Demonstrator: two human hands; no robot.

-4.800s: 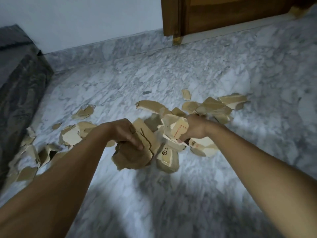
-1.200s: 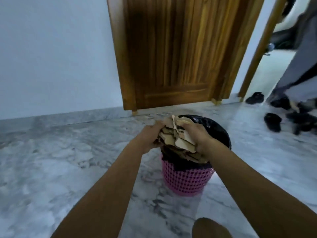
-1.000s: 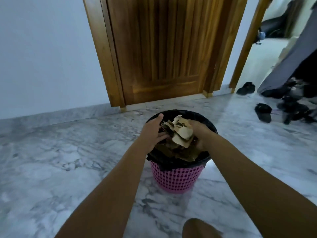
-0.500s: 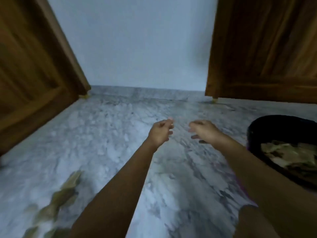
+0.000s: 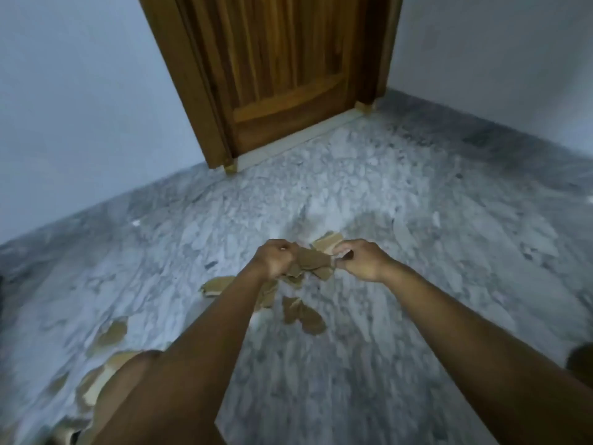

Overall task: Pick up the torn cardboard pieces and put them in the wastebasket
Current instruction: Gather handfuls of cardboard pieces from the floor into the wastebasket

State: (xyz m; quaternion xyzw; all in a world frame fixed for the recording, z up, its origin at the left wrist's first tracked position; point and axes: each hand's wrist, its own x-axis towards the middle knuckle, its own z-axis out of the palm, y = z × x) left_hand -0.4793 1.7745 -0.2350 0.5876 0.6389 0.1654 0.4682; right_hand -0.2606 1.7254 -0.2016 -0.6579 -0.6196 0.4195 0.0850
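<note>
Cardboard piece (image 5: 313, 261) held above the marble floor (image 5: 417, 220) between both hands: its left edge is gripped by the curled fingers of the left hand (image 5: 275, 259), its right edge pinched by the right hand (image 5: 359, 261). Loose pieces (image 5: 301, 313) are scattered on the floor beneath and leftward.

Left hand (image 5: 276, 261) gripping torn brown cardboard pieces (image 5: 313, 262) over grey-white marble floor (image 5: 417, 220), right hand (image 5: 359, 260) curled at their opposite edge, contact blurred, further loose scraps (image 5: 110, 332) scattered lower left, brown wooden door (image 5: 272, 75) beyond.
</note>
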